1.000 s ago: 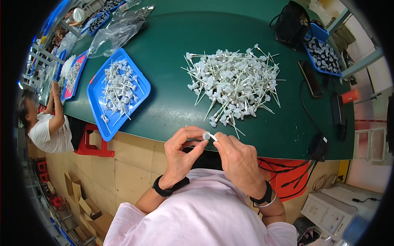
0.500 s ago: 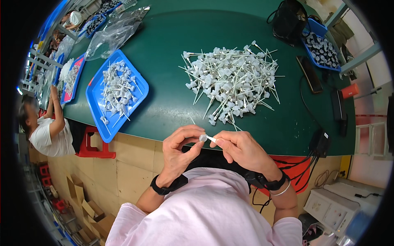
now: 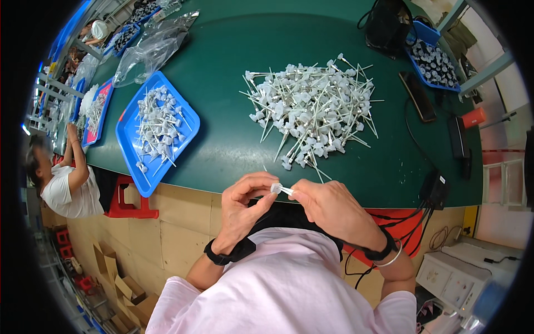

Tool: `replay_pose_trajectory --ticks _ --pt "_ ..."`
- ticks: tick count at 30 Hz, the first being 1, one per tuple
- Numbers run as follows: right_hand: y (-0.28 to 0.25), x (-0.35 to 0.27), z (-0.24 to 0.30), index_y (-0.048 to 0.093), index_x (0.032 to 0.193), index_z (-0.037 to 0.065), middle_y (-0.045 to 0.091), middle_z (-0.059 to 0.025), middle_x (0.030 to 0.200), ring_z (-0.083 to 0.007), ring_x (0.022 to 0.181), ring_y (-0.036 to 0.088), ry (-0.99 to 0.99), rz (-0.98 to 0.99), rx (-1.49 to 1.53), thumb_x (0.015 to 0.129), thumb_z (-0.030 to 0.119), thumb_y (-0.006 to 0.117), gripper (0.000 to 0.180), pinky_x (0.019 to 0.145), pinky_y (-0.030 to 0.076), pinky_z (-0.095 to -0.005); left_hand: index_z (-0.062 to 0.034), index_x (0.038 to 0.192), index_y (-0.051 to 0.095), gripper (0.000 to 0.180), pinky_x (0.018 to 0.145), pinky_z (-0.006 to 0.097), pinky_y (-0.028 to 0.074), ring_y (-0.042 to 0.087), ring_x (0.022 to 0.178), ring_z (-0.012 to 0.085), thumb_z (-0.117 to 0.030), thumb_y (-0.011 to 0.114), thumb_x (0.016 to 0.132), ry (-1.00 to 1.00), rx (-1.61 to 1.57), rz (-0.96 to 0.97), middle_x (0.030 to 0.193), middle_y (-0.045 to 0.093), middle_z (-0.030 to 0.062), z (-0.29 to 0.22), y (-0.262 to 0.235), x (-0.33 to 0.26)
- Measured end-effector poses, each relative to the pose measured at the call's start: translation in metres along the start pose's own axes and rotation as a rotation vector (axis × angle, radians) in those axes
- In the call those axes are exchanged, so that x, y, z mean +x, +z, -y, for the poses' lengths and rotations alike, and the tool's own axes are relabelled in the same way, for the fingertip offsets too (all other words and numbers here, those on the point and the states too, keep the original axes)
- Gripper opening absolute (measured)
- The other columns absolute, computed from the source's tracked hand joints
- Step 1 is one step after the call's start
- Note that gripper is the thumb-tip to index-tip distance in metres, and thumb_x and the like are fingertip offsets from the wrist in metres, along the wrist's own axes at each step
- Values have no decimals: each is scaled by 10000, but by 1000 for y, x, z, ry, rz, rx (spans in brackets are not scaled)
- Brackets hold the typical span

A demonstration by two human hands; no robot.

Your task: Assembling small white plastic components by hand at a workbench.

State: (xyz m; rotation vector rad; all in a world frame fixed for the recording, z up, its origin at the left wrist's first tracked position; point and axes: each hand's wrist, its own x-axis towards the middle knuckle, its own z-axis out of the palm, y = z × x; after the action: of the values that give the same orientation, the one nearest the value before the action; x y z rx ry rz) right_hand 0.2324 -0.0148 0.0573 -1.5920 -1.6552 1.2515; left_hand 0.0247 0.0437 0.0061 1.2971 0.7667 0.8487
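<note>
Both my hands are close together just off the near edge of the green table [image 3: 233,153]. My left hand [image 3: 245,203] pinches a small translucent white plastic cap [image 3: 275,188] between thumb and fingertips. From the cap, thin white stems [image 3: 286,190] run right to the closed fingertips of my right hand [image 3: 328,207], which hide their far end. Beyond my hands lies a large heap of similar white-capped pieces with thin stems [image 3: 311,111]. More such pieces lie in a blue tray [image 3: 188,131] to the left.
Clear plastic bags [image 3: 153,53] lie at the far left. A phone [image 3: 417,96], a blue bin of dark-and-clear parts [image 3: 434,64] and a black bag [image 3: 389,28] are on the right. At far left a person [image 3: 69,186] sits near a red stool [image 3: 130,203].
My right hand has turned and shifted slightly right, its fingers closing more over the stem end. Two white strips now show between the hands. My left hand stays nearly still with the cap.
</note>
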Motion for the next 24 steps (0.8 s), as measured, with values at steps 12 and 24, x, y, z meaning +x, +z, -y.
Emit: replay_pose_trajectory --ticks 12,24 --pt "19 -7 9 611 1038 49 545 -110 797 -303 623 610 -233 -395 -343 927 124 656 142 526 477 -408 58 1117 653 260 933 285 552 672 1017 166 87 700 863 -94 -212 -13 1164 652 123 5 -1 -1" --pt "26 -4 14 606 1042 29 530 -102 800 -267 627 622 -243 -402 -438 906 116 679 177 524 496 -376 60 1085 661 245 958 304 544 672 1019 183 84 709 847 -140 -254 -44 1165 651 139 7 0 -2"
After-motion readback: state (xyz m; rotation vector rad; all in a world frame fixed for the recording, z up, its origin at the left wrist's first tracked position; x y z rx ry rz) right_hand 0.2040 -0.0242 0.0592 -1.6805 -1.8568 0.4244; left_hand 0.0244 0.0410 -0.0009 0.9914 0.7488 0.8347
